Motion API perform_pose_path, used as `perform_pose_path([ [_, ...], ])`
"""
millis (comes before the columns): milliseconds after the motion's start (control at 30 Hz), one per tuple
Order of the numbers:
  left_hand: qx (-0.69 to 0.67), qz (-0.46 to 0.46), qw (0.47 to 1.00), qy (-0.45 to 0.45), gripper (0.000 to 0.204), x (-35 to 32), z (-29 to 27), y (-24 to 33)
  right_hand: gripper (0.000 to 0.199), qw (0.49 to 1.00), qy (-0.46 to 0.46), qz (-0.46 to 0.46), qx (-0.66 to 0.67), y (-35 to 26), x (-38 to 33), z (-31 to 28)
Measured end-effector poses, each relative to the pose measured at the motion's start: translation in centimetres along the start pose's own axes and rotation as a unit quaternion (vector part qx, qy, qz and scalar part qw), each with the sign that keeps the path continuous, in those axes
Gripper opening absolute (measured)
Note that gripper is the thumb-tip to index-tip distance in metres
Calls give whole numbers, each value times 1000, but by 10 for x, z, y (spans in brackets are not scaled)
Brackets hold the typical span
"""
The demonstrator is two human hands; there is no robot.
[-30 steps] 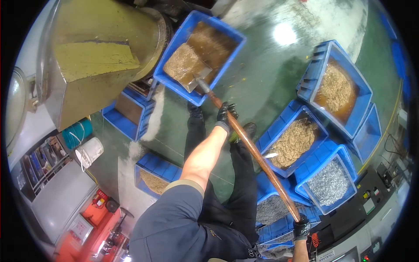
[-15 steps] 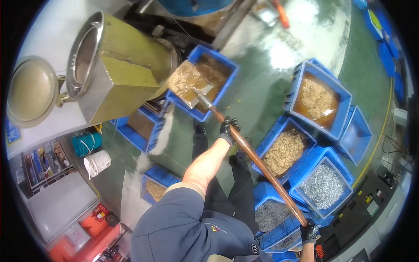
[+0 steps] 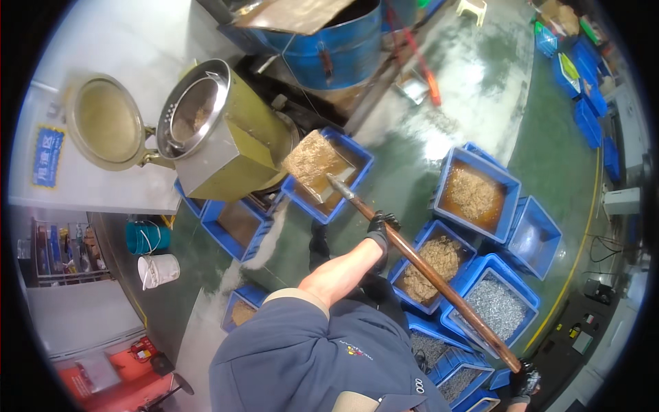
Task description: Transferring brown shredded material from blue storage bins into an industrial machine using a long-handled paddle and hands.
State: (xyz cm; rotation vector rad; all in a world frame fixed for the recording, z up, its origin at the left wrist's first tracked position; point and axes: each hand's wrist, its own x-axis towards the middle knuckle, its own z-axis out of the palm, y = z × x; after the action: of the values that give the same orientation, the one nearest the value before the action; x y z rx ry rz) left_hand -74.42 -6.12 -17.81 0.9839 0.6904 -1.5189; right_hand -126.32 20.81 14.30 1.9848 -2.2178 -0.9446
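So starting on the left of the scene: there's that olive-green drum machine with its round lid swung open, mouth tilted up and to the left. Just right of it sits a blue crate on the green floor, and the shovel blade hangs right over that crate, piled with tan shavings, just beside the machine's right edge.

The whole thing turns on the shovel's long axis. The wooden handle runs diagonally, blade at the far left end, butt at the near right. The left hand, in a black glove, has its grip clamped around the shaft roughly a third of the way down from the blade, so that's the hand much nearer the load. The right hand, also gloved, is closed on the very butt end down at the near right edge of the view, well apart from the blade.

From either grip the load lies up and to the left, and the drum's opening is further left again of the blade.

Further right it's just more blue crates with shavings and grey metal bits.
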Motion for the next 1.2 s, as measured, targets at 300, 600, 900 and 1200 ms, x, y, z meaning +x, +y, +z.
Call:
perform_pose_path([
  [300,-21,-39,998,-38,30,-80,72,-19,14,966,108,53,-231,97,-3,-19],
  [600,-12,-62,997,-54,36,-121,106,-9,11,978,194,20,79,100,6,-74],
  [900,-3,-56,997,-47,37,-136,116,-1,9,973,230,7,20,139,22,-30],
  [1200,33,-31,999,-12,41,-140,132,17,13,987,160,8,-31,83,27,-134],
])
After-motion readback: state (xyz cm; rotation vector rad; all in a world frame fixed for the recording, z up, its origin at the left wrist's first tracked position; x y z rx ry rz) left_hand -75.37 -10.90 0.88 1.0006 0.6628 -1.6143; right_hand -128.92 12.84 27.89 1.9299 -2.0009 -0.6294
